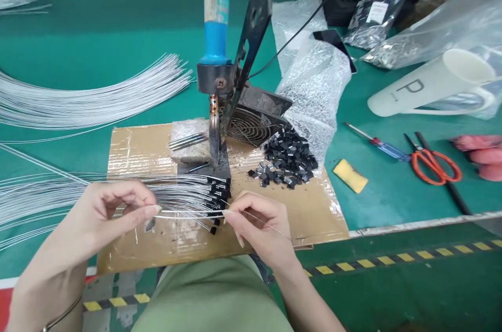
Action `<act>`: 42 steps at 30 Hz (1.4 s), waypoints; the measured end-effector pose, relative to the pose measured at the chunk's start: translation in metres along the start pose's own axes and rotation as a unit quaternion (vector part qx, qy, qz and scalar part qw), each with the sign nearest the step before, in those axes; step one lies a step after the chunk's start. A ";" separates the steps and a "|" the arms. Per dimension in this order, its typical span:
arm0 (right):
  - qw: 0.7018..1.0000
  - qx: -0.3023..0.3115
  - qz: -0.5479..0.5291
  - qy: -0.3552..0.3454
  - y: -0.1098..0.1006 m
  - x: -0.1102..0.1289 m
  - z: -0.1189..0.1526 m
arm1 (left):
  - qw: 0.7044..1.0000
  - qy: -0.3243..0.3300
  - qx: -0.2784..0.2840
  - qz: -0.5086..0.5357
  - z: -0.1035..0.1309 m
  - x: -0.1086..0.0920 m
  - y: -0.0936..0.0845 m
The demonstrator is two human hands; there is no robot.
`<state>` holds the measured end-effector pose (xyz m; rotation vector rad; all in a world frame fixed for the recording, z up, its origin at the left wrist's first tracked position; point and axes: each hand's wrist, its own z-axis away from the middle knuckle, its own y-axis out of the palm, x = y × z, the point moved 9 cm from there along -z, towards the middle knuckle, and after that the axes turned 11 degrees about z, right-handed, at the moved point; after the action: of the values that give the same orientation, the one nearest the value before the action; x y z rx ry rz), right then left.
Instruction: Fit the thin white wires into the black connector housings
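Note:
Between my two hands, above the cardboard, stretch thin white wires (188, 214). My left hand (113, 217) pinches them between thumb and index finger. The fingertips of my right hand (262, 225) close on their other end, and a fine thread-like strand sticks out past those fingers to the right. Just behind lies a bundle of white wires (168, 185) tipped with small black connectors (218, 191). Over it stands a soldering iron (217, 8), blue-handled and clamped tip-down in a black metal stand (251, 34).
A cardboard sheet (157, 248) covers the near bench. Right of the iron are a fan (251, 123), a pile of black connectors (290, 157), a yellow sponge (350, 175), a screwdriver (380, 145), scissors (435, 164) and a white mug (423, 86). More wires (98, 96) lie left.

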<state>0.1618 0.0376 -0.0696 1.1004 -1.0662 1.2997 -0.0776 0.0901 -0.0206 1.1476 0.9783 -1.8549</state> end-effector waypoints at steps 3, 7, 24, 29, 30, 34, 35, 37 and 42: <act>1.000 0.017 -0.008 -0.008 0.001 0.002 -0.002 | 1.000 -0.013 0.011 0.012 0.002 0.010 -0.001; 0.997 0.038 0.025 -0.058 0.000 0.015 -0.001 | 1.000 -0.020 0.021 -0.007 0.002 0.010 0.002; 0.982 0.007 0.118 -0.146 0.000 0.024 0.006 | 0.999 -0.038 0.020 0.010 -0.009 -0.007 0.095; 0.996 -0.083 -0.043 -0.011 -0.014 -0.004 0.003 | 0.993 -0.062 -0.053 0.087 -0.012 -0.007 0.087; 0.992 -0.082 -0.093 0.008 -0.013 -0.007 0.002 | 0.991 -0.068 -0.066 0.095 -0.012 -0.007 0.086; 0.976 -0.061 -0.201 0.048 0.000 -0.014 0.000 | 0.986 -0.082 -0.091 0.110 -0.011 -0.009 0.085; 0.977 -0.063 -0.198 0.054 0.002 -0.014 0.000 | 0.986 -0.082 -0.093 0.115 -0.011 -0.010 0.084; 0.983 -0.067 -0.166 0.052 0.005 -0.012 0.001 | 0.984 -0.082 -0.096 0.124 -0.012 -0.010 0.084; 0.991 -0.043 -0.122 0.027 0.012 0.001 0.001 | 0.984 -0.086 -0.084 0.129 -0.011 -0.009 0.085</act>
<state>0.1502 0.0364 -0.0685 1.0878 -0.9083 1.0748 0.0035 0.0637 -0.0348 0.9482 0.8278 -1.6027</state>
